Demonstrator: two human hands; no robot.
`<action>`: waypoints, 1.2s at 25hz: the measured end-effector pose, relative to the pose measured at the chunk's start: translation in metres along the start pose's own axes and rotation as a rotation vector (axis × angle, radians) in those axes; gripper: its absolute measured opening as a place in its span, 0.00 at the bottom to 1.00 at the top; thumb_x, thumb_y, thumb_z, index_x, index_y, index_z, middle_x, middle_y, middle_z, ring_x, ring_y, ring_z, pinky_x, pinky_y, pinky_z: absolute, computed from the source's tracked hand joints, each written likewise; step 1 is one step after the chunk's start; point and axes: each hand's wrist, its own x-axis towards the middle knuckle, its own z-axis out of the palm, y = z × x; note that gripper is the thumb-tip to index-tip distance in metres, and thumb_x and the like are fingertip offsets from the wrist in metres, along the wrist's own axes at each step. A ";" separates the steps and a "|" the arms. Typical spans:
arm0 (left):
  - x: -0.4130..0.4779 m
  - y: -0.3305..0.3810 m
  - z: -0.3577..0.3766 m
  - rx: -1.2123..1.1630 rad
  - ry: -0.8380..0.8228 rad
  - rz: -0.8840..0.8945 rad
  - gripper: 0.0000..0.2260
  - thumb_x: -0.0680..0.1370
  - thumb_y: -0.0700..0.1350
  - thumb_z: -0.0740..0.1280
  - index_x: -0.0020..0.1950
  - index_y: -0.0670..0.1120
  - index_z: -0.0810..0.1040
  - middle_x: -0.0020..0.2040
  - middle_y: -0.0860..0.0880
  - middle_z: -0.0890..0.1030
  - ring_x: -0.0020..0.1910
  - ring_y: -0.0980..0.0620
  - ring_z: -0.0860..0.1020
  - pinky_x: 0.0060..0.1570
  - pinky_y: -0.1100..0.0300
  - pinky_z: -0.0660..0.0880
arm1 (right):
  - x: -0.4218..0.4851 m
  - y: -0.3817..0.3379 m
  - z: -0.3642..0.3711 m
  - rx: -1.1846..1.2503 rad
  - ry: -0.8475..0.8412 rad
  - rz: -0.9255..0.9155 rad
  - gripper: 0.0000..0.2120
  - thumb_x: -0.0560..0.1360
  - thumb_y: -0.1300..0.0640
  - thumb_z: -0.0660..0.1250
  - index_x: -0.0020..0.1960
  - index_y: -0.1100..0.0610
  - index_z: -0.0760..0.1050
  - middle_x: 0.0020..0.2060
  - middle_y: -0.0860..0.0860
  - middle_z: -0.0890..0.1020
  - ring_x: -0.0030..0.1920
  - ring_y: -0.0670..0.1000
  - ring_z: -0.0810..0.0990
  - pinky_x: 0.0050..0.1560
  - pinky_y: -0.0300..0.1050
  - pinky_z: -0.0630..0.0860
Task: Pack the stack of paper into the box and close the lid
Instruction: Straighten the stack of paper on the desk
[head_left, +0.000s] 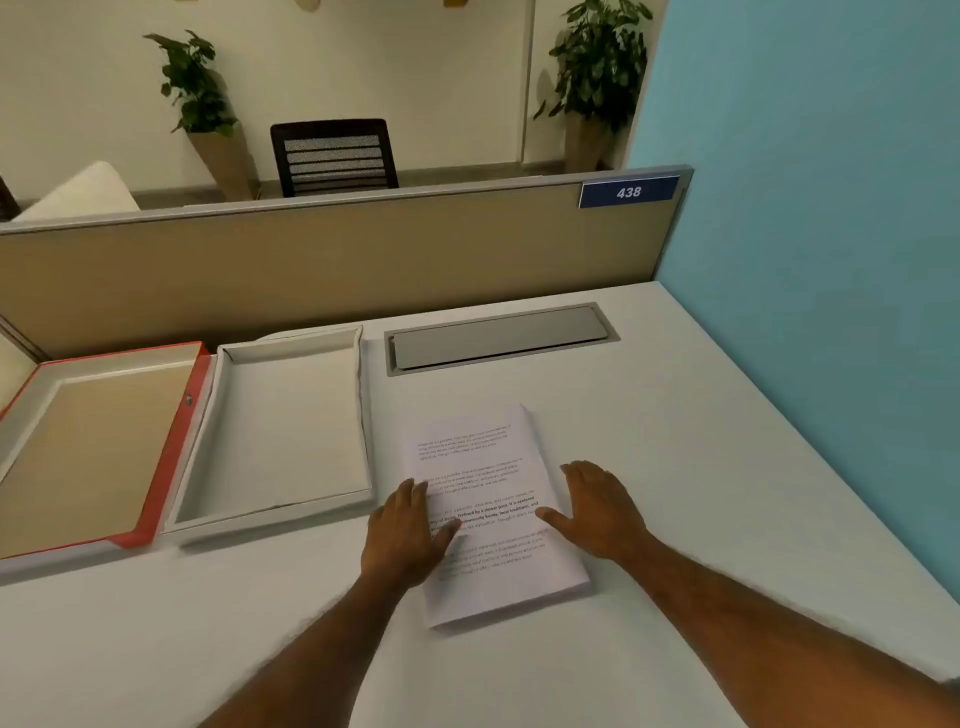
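Note:
A stack of printed white paper (483, 467) lies flat on the desk, slightly turned. My left hand (408, 530) rests on its left edge, fingers spread, thumb over the page. At the stack's right edge my right hand (597, 506) lies palm down, thumb touching the paper. Neither hand has lifted the stack. To the left stands the open white box (283, 512), empty inside. Its red-edged lid (161, 467) lies flat and open further left, joined along the box's left side.
A grey cable hatch (498, 338) is set into the white desk (701, 493) behind the paper. A tan partition (337, 254) runs along the desk's back, and a blue wall (831, 260) closes the right side. Beyond the partition are a chair and potted plants.

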 end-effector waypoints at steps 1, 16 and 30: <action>0.002 0.001 0.004 -0.055 0.001 -0.046 0.40 0.75 0.69 0.57 0.79 0.46 0.54 0.79 0.46 0.59 0.76 0.44 0.62 0.73 0.44 0.61 | 0.002 -0.002 0.003 0.039 -0.017 0.027 0.44 0.71 0.29 0.59 0.76 0.57 0.58 0.75 0.55 0.66 0.75 0.56 0.65 0.74 0.52 0.61; 0.060 0.001 0.007 -0.552 -0.117 -0.489 0.33 0.64 0.50 0.81 0.62 0.39 0.71 0.61 0.40 0.75 0.59 0.40 0.77 0.59 0.45 0.78 | 0.058 -0.040 0.009 0.865 -0.080 0.567 0.35 0.71 0.47 0.73 0.69 0.67 0.68 0.66 0.62 0.76 0.64 0.62 0.77 0.62 0.52 0.76; 0.058 -0.007 0.009 -0.624 -0.083 -0.457 0.34 0.63 0.50 0.82 0.61 0.40 0.71 0.60 0.41 0.77 0.59 0.41 0.78 0.59 0.43 0.78 | 0.073 -0.056 0.012 0.626 -0.084 0.661 0.38 0.67 0.43 0.74 0.68 0.61 0.68 0.66 0.60 0.73 0.66 0.61 0.73 0.66 0.57 0.73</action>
